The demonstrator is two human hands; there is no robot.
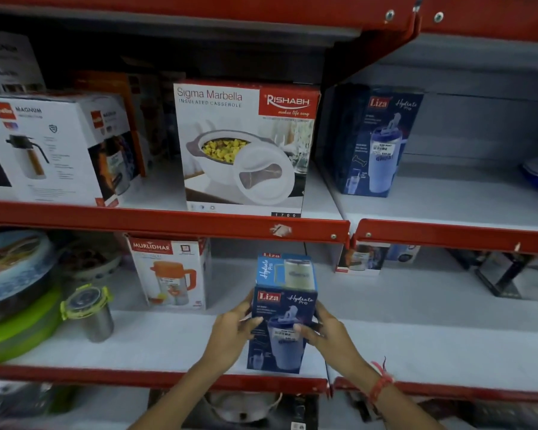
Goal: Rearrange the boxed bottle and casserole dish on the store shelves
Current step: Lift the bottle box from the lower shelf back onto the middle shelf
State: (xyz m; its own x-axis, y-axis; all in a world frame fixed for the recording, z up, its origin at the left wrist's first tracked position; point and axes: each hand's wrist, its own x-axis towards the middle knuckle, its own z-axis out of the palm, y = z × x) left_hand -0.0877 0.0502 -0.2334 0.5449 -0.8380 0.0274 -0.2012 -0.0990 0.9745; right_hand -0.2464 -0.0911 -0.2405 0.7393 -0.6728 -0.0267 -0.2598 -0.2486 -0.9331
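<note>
A head-worn camera looks at red-edged store shelves with white decks. Both hands grip a blue boxed bottle (281, 308) marked "Liza Hydrate Pro", standing upright at the front of the lower shelf (156, 339), near the centre of the view. The left hand (233, 332) wraps the box's left side, thumb across the front face. The right hand (323, 332) closes on the right side, fingers curled over the front near a price sticker; a red thread band (381, 383) circles that wrist. Whether the box's base rests on the shelf or is lifted just off it cannot be told.

Directly above, on the upper shelf (319, 200), stands the casserole dish box (244, 147), white with a red corner, reading "Sigma Marbella Insulated Casserole", upright at the front edge. To its right, past the shelf divider, a second blue Liza box (376, 141) stands upright. To its left sits a white flask box (56, 150). On the lower shelf, left of the held box, are a white jug box (171, 274) and, further left, a steel container with a green clip lid (89, 311).
</note>
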